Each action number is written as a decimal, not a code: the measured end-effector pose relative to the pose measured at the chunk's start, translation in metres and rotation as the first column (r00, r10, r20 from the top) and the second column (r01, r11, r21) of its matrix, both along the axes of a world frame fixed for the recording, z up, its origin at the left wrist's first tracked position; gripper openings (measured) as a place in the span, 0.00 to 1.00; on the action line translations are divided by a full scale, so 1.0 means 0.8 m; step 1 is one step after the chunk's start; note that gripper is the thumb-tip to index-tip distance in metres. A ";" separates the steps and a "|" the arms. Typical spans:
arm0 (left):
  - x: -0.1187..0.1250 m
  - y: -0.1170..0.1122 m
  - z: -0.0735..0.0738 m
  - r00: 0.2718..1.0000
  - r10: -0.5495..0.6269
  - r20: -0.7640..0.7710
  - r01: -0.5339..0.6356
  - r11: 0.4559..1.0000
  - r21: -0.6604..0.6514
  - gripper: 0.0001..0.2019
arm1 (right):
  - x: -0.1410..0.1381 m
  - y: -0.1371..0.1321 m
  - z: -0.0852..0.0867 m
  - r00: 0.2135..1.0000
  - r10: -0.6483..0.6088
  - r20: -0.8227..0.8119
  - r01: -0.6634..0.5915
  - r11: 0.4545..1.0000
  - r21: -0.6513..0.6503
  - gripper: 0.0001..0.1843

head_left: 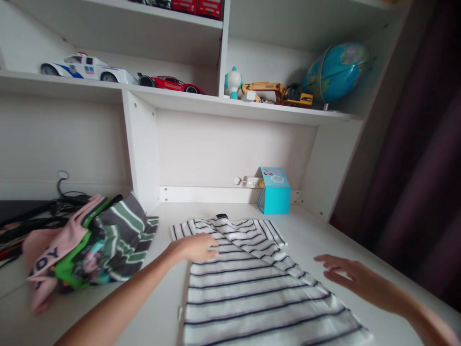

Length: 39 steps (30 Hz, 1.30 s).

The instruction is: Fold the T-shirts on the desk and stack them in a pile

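Note:
A white T-shirt with dark stripes point(245, 283) lies spread on the white desk, collar towards the back wall and hem towards me. A slanting crease runs from its collar down the right side. My left hand point(200, 247) is over the shirt's upper left part, near the sleeve, its fingers partly spread with nothing in them. Whether it touches the cloth I cannot tell. To the right of the shirt, my right hand point(340, 271) hovers apart from it, fingers loosely spread and holding nothing.
A heap of clothes point(97, 245) lies at the left, beside dark hangers point(65, 197). At the back stand a blue desk calendar point(277, 192) and a power strip point(252, 182). Shelves above hold toy cars point(169, 83), a toy excavator point(281, 91) and a globe point(338, 72).

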<state>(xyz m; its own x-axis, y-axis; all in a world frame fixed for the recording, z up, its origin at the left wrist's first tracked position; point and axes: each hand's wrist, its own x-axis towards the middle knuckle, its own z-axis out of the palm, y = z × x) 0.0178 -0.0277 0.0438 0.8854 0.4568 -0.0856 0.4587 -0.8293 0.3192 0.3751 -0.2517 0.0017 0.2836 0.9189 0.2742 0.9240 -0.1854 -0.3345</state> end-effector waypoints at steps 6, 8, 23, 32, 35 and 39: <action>0.035 0.076 -0.112 0.891 0.416 0.180 -0.450 0.860 0.240 0.25 | -0.033 0.125 0.003 0.986 0.149 -0.074 -0.164 0.942 -0.291 0.22; 0.033 0.083 -0.127 0.874 0.463 0.145 -0.485 0.843 0.231 0.28 | -0.024 0.163 -0.014 1.000 0.004 0.025 0.003 0.957 -0.289 0.24; 0.033 0.089 -0.142 0.849 0.512 0.132 -0.529 0.811 0.250 0.32 | 0.036 0.244 0.005 0.848 -0.469 0.247 0.505 0.856 -0.109 0.21; 0.032 0.093 -0.142 0.852 0.518 0.081 -0.523 0.830 0.194 0.34 | -0.091 0.283 -0.069 0.973 0.034 0.229 0.016 0.977 -0.212 0.23; 0.029 0.092 -0.136 0.851 0.522 0.056 -0.523 0.834 0.174 0.36 | -0.105 0.283 -0.095 0.977 0.074 0.201 -0.020 0.966 -0.257 0.29; 0.031 0.091 -0.117 0.850 0.526 -0.028 -0.518 0.844 0.136 0.37 | -0.098 0.281 -0.108 0.979 0.057 0.195 0.001 0.958 -0.287 0.30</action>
<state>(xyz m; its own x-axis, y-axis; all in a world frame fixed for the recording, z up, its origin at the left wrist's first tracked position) 0.0423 0.0453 -0.0498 0.5074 0.8604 -0.0477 0.8502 -0.4908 0.1904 0.2970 -0.0269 -0.0850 0.2231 0.9736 0.0489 0.9724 -0.2188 -0.0805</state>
